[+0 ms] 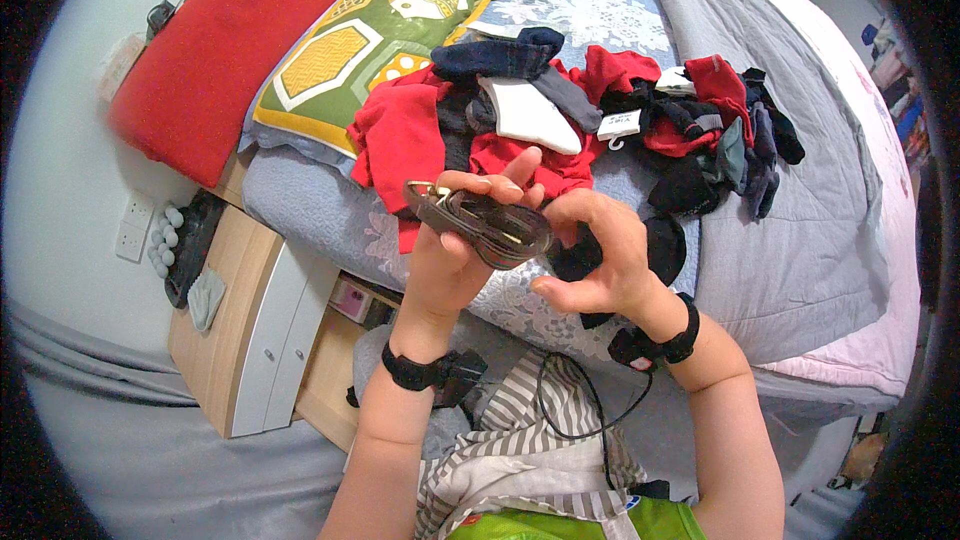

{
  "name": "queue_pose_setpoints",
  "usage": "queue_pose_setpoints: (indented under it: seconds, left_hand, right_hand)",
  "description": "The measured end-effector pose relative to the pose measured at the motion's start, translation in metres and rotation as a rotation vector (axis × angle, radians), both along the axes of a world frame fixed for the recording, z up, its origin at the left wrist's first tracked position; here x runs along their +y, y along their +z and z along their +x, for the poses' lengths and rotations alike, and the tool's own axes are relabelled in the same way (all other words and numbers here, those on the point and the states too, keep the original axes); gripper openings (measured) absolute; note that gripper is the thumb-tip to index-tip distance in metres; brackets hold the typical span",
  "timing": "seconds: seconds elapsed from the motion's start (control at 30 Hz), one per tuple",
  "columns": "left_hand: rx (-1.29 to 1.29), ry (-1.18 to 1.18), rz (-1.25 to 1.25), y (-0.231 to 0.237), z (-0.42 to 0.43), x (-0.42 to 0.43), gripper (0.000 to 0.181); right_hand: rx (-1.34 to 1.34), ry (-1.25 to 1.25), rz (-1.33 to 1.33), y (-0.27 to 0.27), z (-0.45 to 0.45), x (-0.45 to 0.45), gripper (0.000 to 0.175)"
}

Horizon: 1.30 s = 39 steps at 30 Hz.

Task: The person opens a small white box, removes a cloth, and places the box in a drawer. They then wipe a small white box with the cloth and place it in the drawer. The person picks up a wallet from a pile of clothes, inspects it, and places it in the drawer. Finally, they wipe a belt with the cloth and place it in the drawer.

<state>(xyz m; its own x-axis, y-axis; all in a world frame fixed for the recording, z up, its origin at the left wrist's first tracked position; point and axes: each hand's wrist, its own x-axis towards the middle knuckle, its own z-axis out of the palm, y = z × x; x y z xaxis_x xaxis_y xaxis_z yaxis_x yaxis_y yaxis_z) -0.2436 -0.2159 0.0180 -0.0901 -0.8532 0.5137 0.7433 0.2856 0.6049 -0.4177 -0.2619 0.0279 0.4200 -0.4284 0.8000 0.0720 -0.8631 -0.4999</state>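
Note:
A rolled dark brown belt [499, 229] with a gold-coloured buckle lies in my left hand [457, 255], fingers around its coil. Just right of the coil, my right hand [611, 255] is curved, its thumb and fingers apart with nothing between them. Behind both hands, a heap of socks and small clothes lies on the bed: red cloth [401, 139], a white sock [529, 116], a dark navy sock [495, 56] and a grey sock [568, 99]. Further right are black, red and grey-green socks [731, 154], with a white hanging tag [619, 125] beside them.
The bed carries a blue quilt [300, 199], a green and yellow patterned pillow [330, 67] and a grey blanket [795, 262]. A red padded headboard [247, 37] stands left. Below it is a wooden nightstand [225, 300] with a grey cloth [205, 300]. A black cable [592, 390] hangs by my right wrist.

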Motion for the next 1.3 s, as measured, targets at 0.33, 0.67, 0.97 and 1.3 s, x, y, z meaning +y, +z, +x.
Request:
queue_pose_setpoints:
  seconds: [0.33, 0.67, 0.97, 1.3]
  left_hand:
    - [-0.183, 0.127, -0.096, -0.011, -0.002, -0.004, 0.055]
    - [-0.287, 0.148, -0.139, -0.014, 0.008, -0.005, 0.055]
    - [-0.400, 0.281, -0.187, -0.017, 0.016, -0.007, 0.048]
    - [-0.588, 0.470, -0.280, -0.005, 0.019, -0.009, 0.047]
  right_hand:
    - [-0.001, -0.074, 0.045, -0.003, 0.006, 0.004, 0.042]
    - [-0.037, 0.075, -0.104, 0.006, -0.002, -0.005, 0.041]
    - [-0.041, 0.055, -0.127, 0.004, 0.000, -0.010, 0.040]
    - [-0.037, 0.323, 0.473, 0.000, -0.005, -0.013, 0.039]
